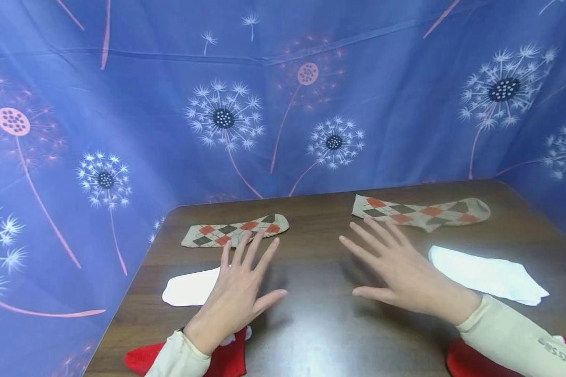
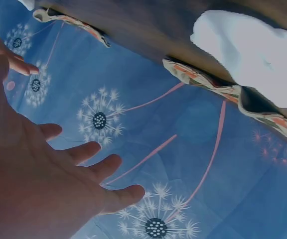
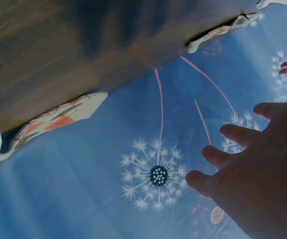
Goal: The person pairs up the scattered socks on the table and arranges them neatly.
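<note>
My left hand (image 1: 239, 287) hovers over the left side of the table, fingers spread and holding nothing. It overlaps a white sock (image 1: 188, 288) in the head view, and its fingertips come up to an argyle sock (image 1: 236, 230) behind. Under the left wrist lies a red sock (image 1: 231, 356), partly hidden by the sleeve. Likewise spread and holding nothing, my right hand (image 1: 401, 267) is above the table's right half. Beside it lies another white sock (image 1: 490, 275), with a second argyle sock (image 1: 420, 212) farther back. A red item (image 1: 471, 361) shows beneath the right sleeve, mostly hidden.
The brown wooden table (image 1: 311, 314) carries the socks in rows on its left and right sides. Blue cloth (image 1: 387, 141) printed with dandelions hangs right behind the table's far edge and along both sides.
</note>
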Available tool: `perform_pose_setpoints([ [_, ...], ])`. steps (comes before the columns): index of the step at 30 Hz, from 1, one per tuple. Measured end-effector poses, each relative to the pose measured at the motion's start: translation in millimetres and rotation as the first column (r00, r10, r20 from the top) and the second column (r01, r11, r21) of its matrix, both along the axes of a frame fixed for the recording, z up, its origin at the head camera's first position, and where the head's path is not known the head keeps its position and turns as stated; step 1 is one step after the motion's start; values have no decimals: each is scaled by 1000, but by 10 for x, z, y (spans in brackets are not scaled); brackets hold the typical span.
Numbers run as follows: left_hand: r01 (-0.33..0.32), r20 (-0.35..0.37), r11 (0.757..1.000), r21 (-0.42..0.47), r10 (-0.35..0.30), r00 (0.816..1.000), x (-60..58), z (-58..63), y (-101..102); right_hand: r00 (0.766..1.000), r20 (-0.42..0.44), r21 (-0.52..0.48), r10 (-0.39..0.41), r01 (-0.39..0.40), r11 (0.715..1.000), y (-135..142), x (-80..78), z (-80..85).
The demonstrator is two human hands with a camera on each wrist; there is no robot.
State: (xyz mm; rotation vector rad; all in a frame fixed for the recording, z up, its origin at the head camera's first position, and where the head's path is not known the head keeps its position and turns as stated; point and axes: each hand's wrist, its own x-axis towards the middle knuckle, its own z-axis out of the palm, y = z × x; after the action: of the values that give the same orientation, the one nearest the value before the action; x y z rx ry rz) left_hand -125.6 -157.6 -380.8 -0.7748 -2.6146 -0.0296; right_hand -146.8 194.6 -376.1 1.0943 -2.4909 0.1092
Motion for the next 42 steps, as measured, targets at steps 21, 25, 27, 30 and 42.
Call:
perform_pose_setpoints([
  [21, -36, 97, 999, 37, 32, 995, -31, -31, -197, 997, 82, -2, 14, -14, 1000, -181, -51, -27],
  [25, -21, 84, 998, 60, 16, 996, -33, -20, -218, 996, 89, 19, 28, -29, 999, -224, -69, -24],
  [27, -15, 81, 997, 75, 9, 997, -34, -13, -232, 995, 88, 23, 36, -38, 999, -246, -78, -21],
  [30, -18, 83, 996, 89, 10, 997, -38, -5, -259, 995, 86, 22, 48, -50, 999, -292, -102, -17],
  [42, -77, 125, 990, 115, 63, 990, -123, 47, -401, 994, 58, 38, 98, -100, 994, -491, -197, -43],
])
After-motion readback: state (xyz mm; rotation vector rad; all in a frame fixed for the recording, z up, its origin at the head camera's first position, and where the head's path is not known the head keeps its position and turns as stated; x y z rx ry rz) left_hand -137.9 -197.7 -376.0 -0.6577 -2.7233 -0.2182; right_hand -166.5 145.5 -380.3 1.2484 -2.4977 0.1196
